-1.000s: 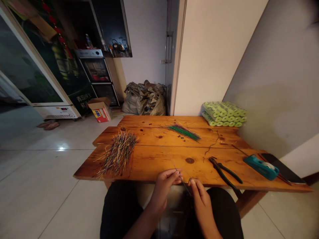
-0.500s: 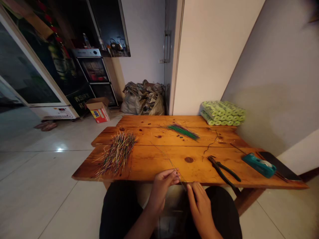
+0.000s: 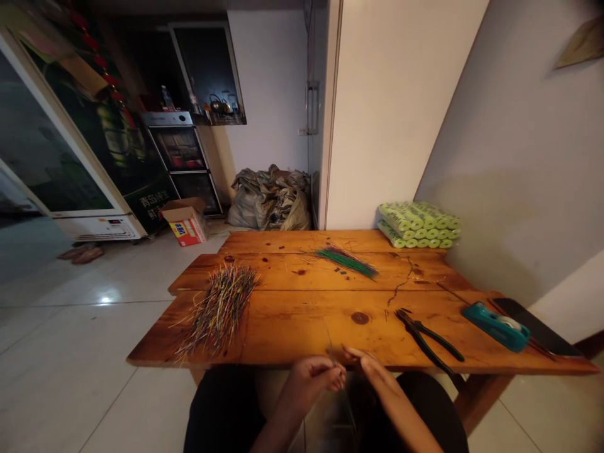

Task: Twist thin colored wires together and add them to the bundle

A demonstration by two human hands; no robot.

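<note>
My left hand (image 3: 317,379) is closed in a pinch at the table's front edge, on a thin wire (image 3: 349,406). The wire runs up past the fingers over the wood and hangs down below the hand, faint and blurred. My right hand (image 3: 367,363) is just to the right and slightly higher, its fingertips pointing left close to the wire. Motion smears those fingers, so I cannot tell whether they grip it. A pile of many-coloured wires (image 3: 221,308) lies on the left of the table. A green bundle of wires (image 3: 348,262) lies further back.
On the wooden table (image 3: 283,327), black-handled pliers (image 3: 427,340) lie on the right, with a teal tape dispenser (image 3: 495,326) and a dark phone-like slab (image 3: 538,327) beyond. Packed green rolls (image 3: 419,224) sit at the back right. A twisted strand (image 3: 400,286) lies mid-right.
My right hand has moved up from the wire's lower part to beside and above the left fingers. The left hand still pinches the wire. The view has tilted up slightly.
</note>
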